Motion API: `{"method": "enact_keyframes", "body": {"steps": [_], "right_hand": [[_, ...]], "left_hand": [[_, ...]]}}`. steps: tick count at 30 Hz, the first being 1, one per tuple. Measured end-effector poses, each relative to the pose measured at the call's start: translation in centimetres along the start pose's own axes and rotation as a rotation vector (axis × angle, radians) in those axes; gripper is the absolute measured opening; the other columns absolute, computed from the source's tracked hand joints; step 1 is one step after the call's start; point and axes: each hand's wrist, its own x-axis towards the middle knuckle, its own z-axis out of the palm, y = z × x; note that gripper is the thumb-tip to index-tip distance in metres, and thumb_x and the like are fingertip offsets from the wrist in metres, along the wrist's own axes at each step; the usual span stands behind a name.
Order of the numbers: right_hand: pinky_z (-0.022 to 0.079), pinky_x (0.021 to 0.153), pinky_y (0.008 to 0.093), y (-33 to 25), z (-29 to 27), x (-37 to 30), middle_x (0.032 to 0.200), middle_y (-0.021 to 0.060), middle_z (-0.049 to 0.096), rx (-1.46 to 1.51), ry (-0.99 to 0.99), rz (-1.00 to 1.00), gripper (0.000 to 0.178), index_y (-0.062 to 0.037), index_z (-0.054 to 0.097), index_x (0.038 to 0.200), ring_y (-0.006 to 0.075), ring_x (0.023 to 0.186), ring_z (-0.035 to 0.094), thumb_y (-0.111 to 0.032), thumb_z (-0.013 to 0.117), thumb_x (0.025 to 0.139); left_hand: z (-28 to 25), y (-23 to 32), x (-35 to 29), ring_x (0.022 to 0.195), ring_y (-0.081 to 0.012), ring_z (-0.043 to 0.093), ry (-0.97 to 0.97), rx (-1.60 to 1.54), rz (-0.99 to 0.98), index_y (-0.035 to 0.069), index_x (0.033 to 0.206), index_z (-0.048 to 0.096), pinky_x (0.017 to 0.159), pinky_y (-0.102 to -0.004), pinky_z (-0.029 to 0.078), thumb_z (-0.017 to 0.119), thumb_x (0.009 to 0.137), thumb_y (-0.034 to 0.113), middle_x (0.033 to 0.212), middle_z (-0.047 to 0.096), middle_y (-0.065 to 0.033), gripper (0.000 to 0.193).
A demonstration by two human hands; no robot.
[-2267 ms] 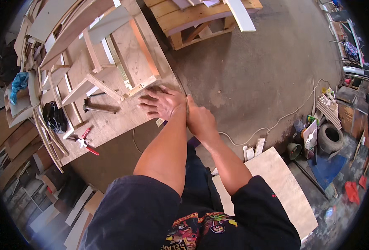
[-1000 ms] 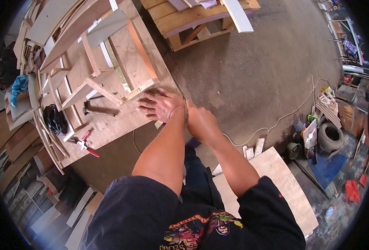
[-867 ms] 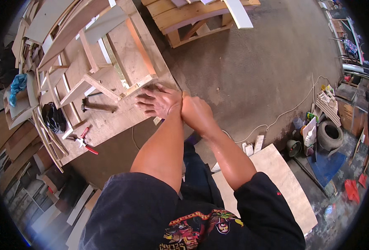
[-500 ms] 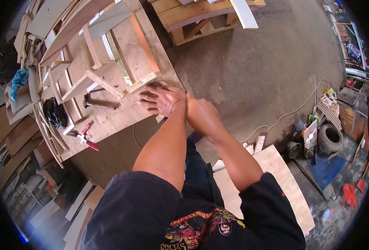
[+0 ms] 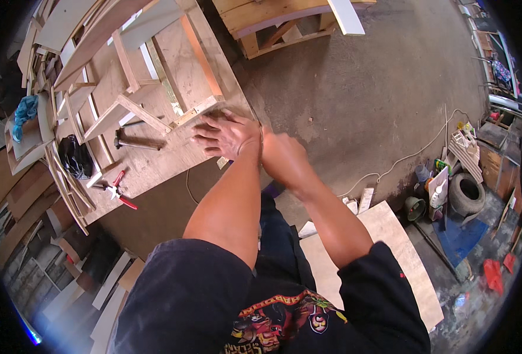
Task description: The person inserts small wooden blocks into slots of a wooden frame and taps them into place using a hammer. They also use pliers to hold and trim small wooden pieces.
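My left hand (image 5: 228, 137) lies flat near the corner of the plywood tabletop (image 5: 172, 162), fingers spread. Close against its wrist, past the table's edge, is my right hand (image 5: 284, 154), closed like a fist and slightly blurred. Whatever it grips is hidden from this view. Just beyond my left fingers stands a wooden frame (image 5: 196, 115) of pale strips with one orange-brown strip (image 5: 201, 56). A hammer (image 5: 137, 142) rests on the tabletop left of my hands. Nearer the front edge lie red-handled pliers (image 5: 116, 192).
A black plastic bag (image 5: 75, 156) and a blue cloth (image 5: 25, 115) sit at the left among stacked boards. A wooden bench (image 5: 284, 23) stands at the far side. By my right side are a plywood sheet (image 5: 384, 259), a cable (image 5: 402, 158) and a tyre (image 5: 466, 193).
The whole view has shifted slightly. My left hand stays flat on the tabletop; my right hand remains closed beside its wrist and looks more blurred at the knuckles.
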Motion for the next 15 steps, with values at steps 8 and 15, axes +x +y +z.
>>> {"method": "enact_keyframes", "body": {"steps": [8, 15], "right_hand": [[0.056, 0.075, 0.0528, -0.4, 0.2, -0.5, 0.088, 0.0308, 0.069, 0.010, -0.045, 0.052, 0.030, 0.0090, 0.060, 0.107, 0.0452, 0.084, 0.070, -0.013, 0.048, 0.091], [0.055, 0.076, 0.0520, 0.2, 0.8, 1.1, 0.089, 0.0303, 0.069, 0.015, -0.003, 0.036, 0.031, 0.0087, 0.062, 0.108, 0.0446, 0.085, 0.070, -0.013, 0.047, 0.090]], "left_hand": [[0.3, -0.3, 0.2, 0.152, -0.0407, 0.006, 0.013, -0.007, 0.003, 0.014, 0.157, 0.020, 0.117, -0.0577, 0.014, 0.039, 0.099, 0.047, 0.164, 0.008, -0.0231, 0.069], [0.7, -0.2, 0.1, 0.151, -0.0413, 0.005, 0.029, -0.024, 0.009, 0.013, 0.156, 0.022, 0.116, -0.0596, 0.012, 0.041, 0.099, 0.047, 0.164, 0.008, -0.0221, 0.070]]}}
